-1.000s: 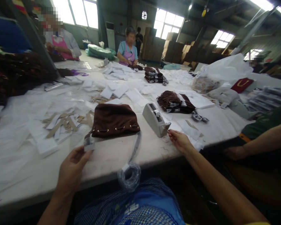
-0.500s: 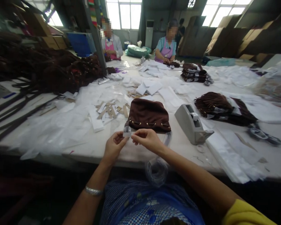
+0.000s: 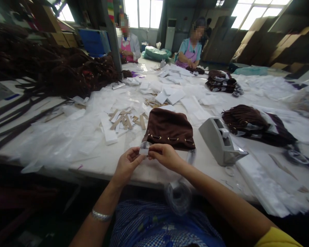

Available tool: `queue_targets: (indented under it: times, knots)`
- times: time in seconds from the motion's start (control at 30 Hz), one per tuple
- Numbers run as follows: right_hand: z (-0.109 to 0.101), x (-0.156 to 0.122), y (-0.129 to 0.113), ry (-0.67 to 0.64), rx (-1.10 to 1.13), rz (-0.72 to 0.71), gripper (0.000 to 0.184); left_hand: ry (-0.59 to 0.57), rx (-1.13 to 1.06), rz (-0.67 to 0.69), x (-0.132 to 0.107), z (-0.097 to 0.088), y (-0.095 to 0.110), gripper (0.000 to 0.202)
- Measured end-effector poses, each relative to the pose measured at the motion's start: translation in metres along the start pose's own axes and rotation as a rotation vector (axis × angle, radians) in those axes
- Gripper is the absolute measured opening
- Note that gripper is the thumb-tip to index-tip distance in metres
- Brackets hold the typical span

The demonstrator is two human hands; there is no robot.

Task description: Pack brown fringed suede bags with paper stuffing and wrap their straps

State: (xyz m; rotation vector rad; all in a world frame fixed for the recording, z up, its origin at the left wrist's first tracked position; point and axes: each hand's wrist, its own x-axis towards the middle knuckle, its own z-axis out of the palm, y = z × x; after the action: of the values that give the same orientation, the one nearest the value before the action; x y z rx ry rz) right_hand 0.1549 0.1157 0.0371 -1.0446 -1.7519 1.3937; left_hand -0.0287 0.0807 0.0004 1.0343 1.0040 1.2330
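Feed from the head camera, nearest first. At the bottom I have a blue checked apron point(image 3: 167, 223); above it a clear-wrapped coil point(image 3: 177, 199) hangs at the near edge of the surface point(image 3: 149, 175).

Left hand point(image 3: 127, 163), with a silver bracelet point(image 3: 101, 216) at the wrist: thumb and fingers pinch the left end of a small white-banded wrap point(image 3: 144, 151). Right hand point(image 3: 166, 157): fingers drawn together, tips pinching the wrap's right end. I cannot tell whether tape is between those fingertips.

Brown bag point(image 3: 171, 128): lying on the surface just beyond both hands, its row of gold-rimmed eyelets toward the near side. The wrap is at its near left corner; a wrapped strap point(image 3: 192, 157) comes off the near right corner.

Grey tape dispenser point(image 3: 218, 140): just right of the bag. Card strips point(image 3: 125, 120): left of it, on clear film. A fringed brown stack point(image 3: 247, 121) sits right of the dispenser.

Farther out: a second brown stack point(image 3: 220, 82) at right and a large brown heap point(image 3: 79, 73) at left. At the far side I note two co-workers, one in a pink apron point(image 3: 126, 48), one in a lilac apron point(image 3: 190, 55).
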Motion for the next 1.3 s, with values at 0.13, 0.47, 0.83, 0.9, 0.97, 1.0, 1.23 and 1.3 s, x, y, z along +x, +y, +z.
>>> queue_targets:
  times: [0.13, 0.47, 0.83, 0.9, 0.97, 1.0, 1.23, 1.3]
  knots:
    - [0.011, 0.001, 0.005, 0.124, -0.072, -0.04, 0.013, -0.009, 0.013, -0.011, 0.0, 0.0, 0.0, 0.036]
    - [0.021, 0.006, 0.009, 0.136, 0.152, 0.097, 0.009, 0.01, 0.034, -0.029, 0.001, 0.002, 0.004, 0.036]
    - [0.02, 0.0, 0.005, 0.18, 0.033, 0.053, 0.01, -0.053, 0.044, -0.054, -0.004, 0.005, 0.013, 0.031]
    - [0.02, 0.001, 0.005, 0.226, -0.026, 0.024, 0.016, -0.085, 0.037, -0.069, -0.006, 0.007, 0.015, 0.031]
    - [0.02, 0.001, 0.005, 0.259, -0.074, 0.012, 0.017, -0.095, 0.045, -0.077, -0.008, 0.008, 0.015, 0.031]
    - [0.019, 0.001, 0.004, 0.264, -0.077, 0.015, 0.016, -0.091, 0.052, -0.076, -0.008, 0.009, 0.015, 0.031]
    - [0.012, -0.012, -0.004, 0.1, 0.369, 0.234, 0.026, -0.031, 0.104, -0.085, -0.009, 0.007, 0.011, 0.031]
    - [0.012, -0.014, -0.008, 0.078, 0.541, 0.322, 0.034, -0.02, 0.106, -0.072, -0.009, 0.008, 0.01, 0.034]
